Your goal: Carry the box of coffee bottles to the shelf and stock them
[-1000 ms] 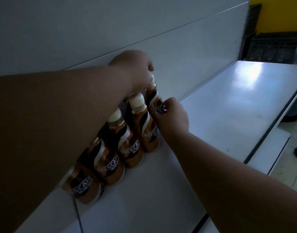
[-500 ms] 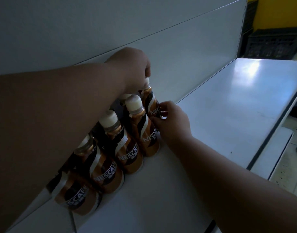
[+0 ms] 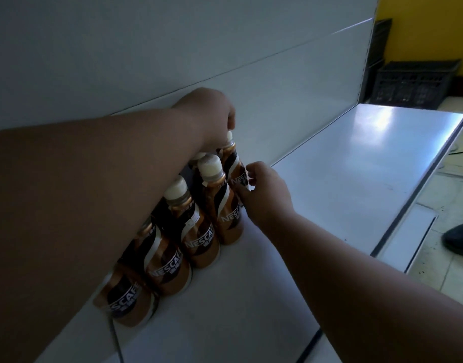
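Note:
Several brown and gold Nescafe coffee bottles (image 3: 202, 238) with cream caps stand in a row on the white shelf (image 3: 356, 179), against its back panel. More bottles stand behind them, mostly hidden by my left forearm. My left hand (image 3: 209, 119) reaches over the row and grips the cap of the rightmost back coffee bottle (image 3: 232, 159) from above. My right hand (image 3: 264, 192) is beside that bottle's label, fingers apart, fingertips just touching its side. No box is in view.
The shelf runs on bare to the right of the bottles. A lower shelf edge (image 3: 408, 244) juts out below it. A black plastic crate (image 3: 413, 82) stands by a yellow wall at the far right. A dark shoe (image 3: 458, 239) is on the tiled floor.
My right hand has loosened from around the bottle's body, and its fingers have spread. My left hand stays on the cap. The view shifted slightly.

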Demonstrator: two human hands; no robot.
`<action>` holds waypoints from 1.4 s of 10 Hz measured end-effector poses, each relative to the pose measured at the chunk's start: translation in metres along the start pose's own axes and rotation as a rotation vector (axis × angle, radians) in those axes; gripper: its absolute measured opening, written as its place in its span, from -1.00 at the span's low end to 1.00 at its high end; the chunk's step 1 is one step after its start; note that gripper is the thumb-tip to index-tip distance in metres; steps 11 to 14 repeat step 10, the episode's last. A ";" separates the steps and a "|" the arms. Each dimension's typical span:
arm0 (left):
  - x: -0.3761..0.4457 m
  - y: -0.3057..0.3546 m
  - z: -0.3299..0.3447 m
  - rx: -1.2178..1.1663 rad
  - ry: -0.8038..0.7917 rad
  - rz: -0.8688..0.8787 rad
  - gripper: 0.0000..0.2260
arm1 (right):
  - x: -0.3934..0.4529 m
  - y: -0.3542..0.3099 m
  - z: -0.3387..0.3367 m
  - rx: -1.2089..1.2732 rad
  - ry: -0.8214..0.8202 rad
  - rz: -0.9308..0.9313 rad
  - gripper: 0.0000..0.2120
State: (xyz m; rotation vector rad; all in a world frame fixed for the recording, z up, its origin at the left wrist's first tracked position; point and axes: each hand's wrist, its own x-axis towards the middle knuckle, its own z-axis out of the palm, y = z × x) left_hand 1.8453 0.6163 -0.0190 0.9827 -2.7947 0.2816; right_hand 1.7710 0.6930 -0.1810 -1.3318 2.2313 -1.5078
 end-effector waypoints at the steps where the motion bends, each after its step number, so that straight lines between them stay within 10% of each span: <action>1: -0.002 0.005 -0.003 -0.014 -0.009 -0.017 -0.79 | -0.001 -0.008 -0.013 -0.069 0.001 -0.032 -0.74; 4: -0.007 0.010 -0.005 -0.035 0.002 -0.079 -0.72 | -0.017 -0.025 -0.044 -0.124 0.017 -0.065 -0.64; 6: -0.071 0.006 -0.032 -0.193 0.314 -0.103 -0.88 | -0.043 -0.075 -0.077 -0.112 0.010 -0.155 -0.66; 10: -0.288 0.032 -0.072 -0.381 0.298 -0.146 -0.93 | -0.172 -0.182 -0.123 -0.117 -0.016 -0.217 -0.67; 14: -0.288 0.032 -0.072 -0.381 0.298 -0.146 -0.93 | -0.172 -0.182 -0.123 -0.117 -0.016 -0.217 -0.67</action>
